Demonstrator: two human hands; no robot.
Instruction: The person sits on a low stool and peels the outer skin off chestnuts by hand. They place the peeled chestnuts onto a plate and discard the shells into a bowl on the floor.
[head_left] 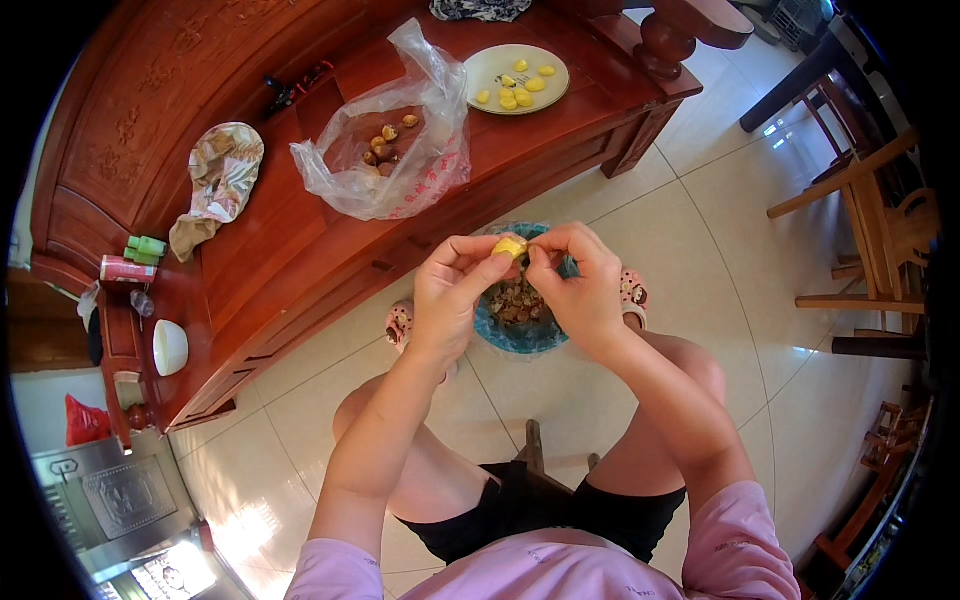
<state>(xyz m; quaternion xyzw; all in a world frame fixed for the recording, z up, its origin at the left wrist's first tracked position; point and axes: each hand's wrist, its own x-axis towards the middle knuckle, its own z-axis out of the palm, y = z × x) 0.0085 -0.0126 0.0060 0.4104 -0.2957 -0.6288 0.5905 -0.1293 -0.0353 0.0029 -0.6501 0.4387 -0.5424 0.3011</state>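
Observation:
Between the thumb and fingers of my left hand (452,290) is a peeled yellow chestnut (510,246). My right hand (578,285) pinches at the chestnut's right edge, where a small dark bit of skin shows by the fingertips. Both hands are above a blue bin (497,335) on the floor, lined with a thin bag and holding brown shell scraps (517,302). On the wooden bench, an open clear plastic bag (440,120) contains several brown chestnuts (383,152). A white oval plate (482,68) beside it carries several peeled yellow chestnuts (522,97).
The long reddish wooden bench (270,270) runs across the far left. On it lie a crumpled patterned cloth (222,175), a white bowl (170,347), a pink can (128,269) and a green item (147,247). Wooden chairs (880,225) stand at the right on the tiled floor.

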